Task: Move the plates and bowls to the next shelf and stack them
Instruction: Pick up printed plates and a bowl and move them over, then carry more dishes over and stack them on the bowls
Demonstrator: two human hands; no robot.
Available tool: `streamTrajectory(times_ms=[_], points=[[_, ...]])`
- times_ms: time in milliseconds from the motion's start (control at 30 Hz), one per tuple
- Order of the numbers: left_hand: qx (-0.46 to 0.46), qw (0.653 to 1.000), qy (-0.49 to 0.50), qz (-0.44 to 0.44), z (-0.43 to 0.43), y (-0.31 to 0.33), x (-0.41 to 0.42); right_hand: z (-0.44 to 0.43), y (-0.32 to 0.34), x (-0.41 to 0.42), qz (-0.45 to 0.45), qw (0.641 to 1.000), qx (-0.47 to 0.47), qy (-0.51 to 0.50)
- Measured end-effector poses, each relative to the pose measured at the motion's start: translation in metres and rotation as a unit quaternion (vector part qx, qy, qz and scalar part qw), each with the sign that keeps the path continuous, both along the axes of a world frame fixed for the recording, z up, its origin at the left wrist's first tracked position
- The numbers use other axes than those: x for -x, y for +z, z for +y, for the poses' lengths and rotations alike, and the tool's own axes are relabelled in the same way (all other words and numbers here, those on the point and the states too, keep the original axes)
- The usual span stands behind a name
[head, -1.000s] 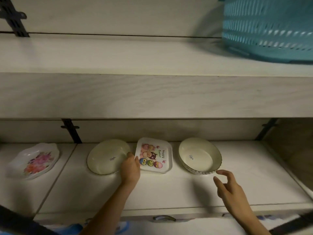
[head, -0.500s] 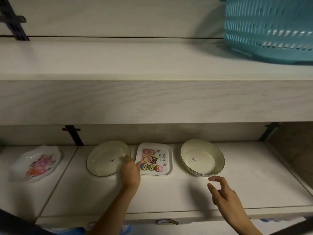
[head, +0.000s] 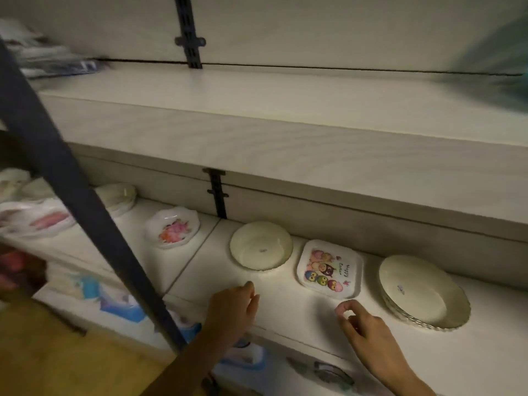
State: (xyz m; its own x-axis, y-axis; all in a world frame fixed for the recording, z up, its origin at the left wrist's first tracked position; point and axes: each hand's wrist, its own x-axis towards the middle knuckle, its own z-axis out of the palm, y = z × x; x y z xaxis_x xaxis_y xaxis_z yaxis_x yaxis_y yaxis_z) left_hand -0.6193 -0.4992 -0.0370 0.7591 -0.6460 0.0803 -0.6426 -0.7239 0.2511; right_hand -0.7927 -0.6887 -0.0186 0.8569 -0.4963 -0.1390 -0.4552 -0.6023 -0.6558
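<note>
Plates [head: 37,221] far left blurred, half-hidden behind post [head: 85,212]; left grip [head: 233,310], right grip [head: 363,324] loose, empty, at shelf [head: 205,270] front edge, apart from bowl [head: 261,245].

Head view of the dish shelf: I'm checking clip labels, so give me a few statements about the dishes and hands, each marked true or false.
1. The square cartoon plate lies between the round cream bowl and the stack of cream plates. True.
2. The left hand grips the round cream bowl. False: it holds nothing and is short of the bowl.
3. The floral dish lies to the left of the round cream bowl. True.
4. The right hand holds the square cartoon plate. False: it is empty, fingers loosely curled, just in front of the plate.
</note>
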Motion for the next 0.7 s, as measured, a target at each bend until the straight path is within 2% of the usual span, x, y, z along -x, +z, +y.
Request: streamTrajectory(times_ms=[167, 267, 433, 700], points=[[0.018, 0.996, 0.073, 0.049, 0.088, 0.019, 0.019, 0.057, 0.003, -0.047, -0.002, 0.995, -0.001, 0.104], [-0.012, 0.989, 0.132, 0.058, 0.139, 0.030, 0.025, 0.095, 0.007, -0.072, -0.007, 0.986, 0.013, 0.167], [-0.026, 0.977, 0.211, 0.013, 0.222, 0.031, 0.021, 0.162, 0.016, -0.107, 0.014, 0.963, 0.056, 0.265], [-0.027, 0.973, 0.227, -0.007, 0.341, 0.034, -0.023, 0.269, 0.017, -0.154, 0.003, 0.956, 0.063, 0.288]])
